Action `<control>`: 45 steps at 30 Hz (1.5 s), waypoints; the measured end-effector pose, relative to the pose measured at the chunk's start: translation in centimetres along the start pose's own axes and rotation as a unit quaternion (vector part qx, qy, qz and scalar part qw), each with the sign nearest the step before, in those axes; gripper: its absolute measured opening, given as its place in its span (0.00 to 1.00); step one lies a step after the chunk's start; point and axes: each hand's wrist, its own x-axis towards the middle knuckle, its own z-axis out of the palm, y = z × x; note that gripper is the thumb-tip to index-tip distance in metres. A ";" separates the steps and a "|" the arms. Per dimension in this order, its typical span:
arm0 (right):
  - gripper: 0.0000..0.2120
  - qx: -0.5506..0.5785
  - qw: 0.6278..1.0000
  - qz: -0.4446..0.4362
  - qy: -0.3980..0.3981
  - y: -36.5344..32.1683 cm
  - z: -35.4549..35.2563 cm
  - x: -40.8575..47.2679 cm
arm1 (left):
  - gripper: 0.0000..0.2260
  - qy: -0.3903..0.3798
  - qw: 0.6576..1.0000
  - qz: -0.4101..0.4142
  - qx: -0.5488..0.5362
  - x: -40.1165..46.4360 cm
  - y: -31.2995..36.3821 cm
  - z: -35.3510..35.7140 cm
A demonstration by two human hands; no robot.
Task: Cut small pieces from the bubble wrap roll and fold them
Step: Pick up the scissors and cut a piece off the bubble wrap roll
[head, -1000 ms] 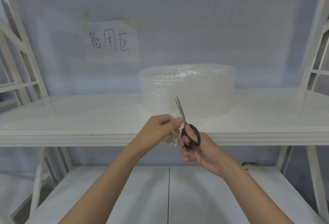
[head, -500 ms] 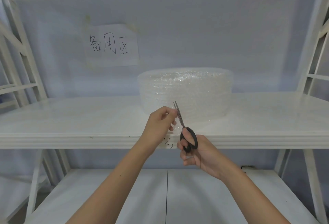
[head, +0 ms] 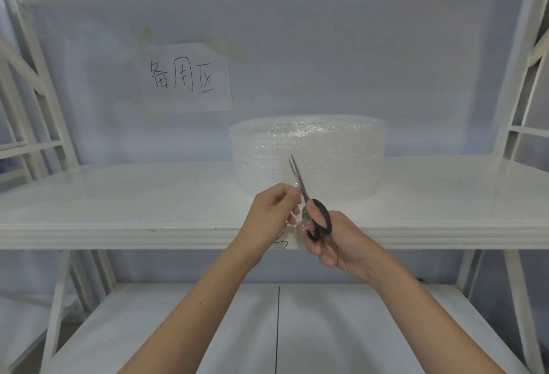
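Note:
A wide roll of clear bubble wrap (head: 332, 154) lies flat on the middle white shelf (head: 148, 195). In front of it, my right hand (head: 335, 240) grips black-handled scissors (head: 312, 204), blades pointing up and nearly closed against the roll's front. My left hand (head: 273, 210) pinches a thin clear strip of bubble wrap (head: 306, 219) right beside the blades. The strip hangs down between both hands and is hard to make out.
A paper sign (head: 185, 78) with handwritten characters is taped to the pale back wall. White rack uprights (head: 38, 82) stand at both sides. A lower white shelf (head: 208, 329) lies beneath my forearms, and a black scribble marks the middle shelf's front edge.
Both hands have risen slightly and moved closer to the roll. The scissors' blades stay pointed up beside the pinched wrap.

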 end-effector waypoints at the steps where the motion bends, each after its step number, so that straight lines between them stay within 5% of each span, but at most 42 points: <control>1: 0.21 0.001 1.000 0.000 0.001 -0.2 0.0 0.0 | 0.11 -0.002 1.000 0.001 0.002 0.0 -0.1 0.0; 10: 0.21 -0.008 1.000 0.000 0.001 -0.5 0.1 0.4 | 0.13 -0.008 1.000 -0.006 0.016 0.2 0.1 -0.5; 19: 0.23 -0.016 1.000 0.015 0.003 -0.3 0.0 0.2 | 0.25 0.063 0.997 -0.046 -0.025 1.9 2.5 -0.9; 25: 0.23 -0.014 1.000 0.021 -0.003 0.0 -0.3 -0.2 | 0.12 0.072 0.997 -0.022 0.010 2.6 2.2 -0.6; 45: 0.24 -0.020 1.000 0.011 0.003 -0.3 -0.1 -0.1 | 0.12 0.059 0.998 -0.004 -0.008 2.0 1.5 0.3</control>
